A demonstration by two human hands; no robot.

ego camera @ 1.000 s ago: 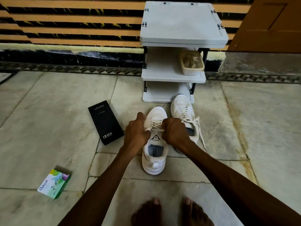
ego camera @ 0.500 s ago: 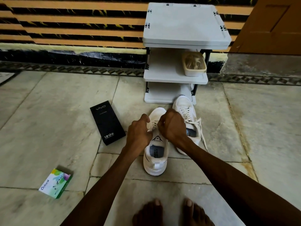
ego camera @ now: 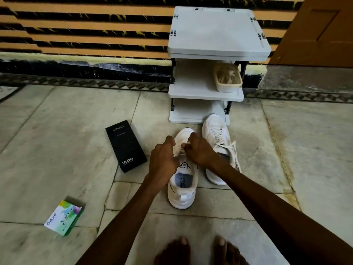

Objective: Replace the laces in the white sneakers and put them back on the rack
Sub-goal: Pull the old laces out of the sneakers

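My view began at the person's bare feet point(ego camera: 200, 251) on the stone floor point(ego camera: 57, 150), pale slabs with dark joints, flat and hard, so a shoe would sit steady on it and slide if tugged. Off to the left lay a small green box point(ego camera: 64, 217).

Just beyond the feet stood the near sneaker point(ego camera: 182, 190), heel towards the person, upright on its sole. Both hands met over its eyelets. The right hand point(ego camera: 198, 150) pinched a bit of white lace point(ego camera: 183, 147) between thumb and curled fingers. The left hand point(ego camera: 164, 159) was curled beside it, its grip hidden under its own back, so I could not tell whether it held any lace.

I judged the lace limp and light, apt to slip back through an eyelet unless taken close to its stiff tip. The sneaker looked light, padded and soft in the upper; the heel collar or the sides would be the firm places to lift it by.

A black box point(ego camera: 125, 145) lay left of the hands. To the right, touching or nearly touching the first, was the far sneaker point(ego camera: 217, 131), its loose lace point(ego camera: 235, 150) trailing down one side.

Behind stood the white rack point(ego camera: 217, 31), three tiers, a tub point(ego camera: 227, 77) on the middle shelf. It stood against a striped wall point(ego camera: 86, 35), a brown door point(ego camera: 321, 29) to the right.
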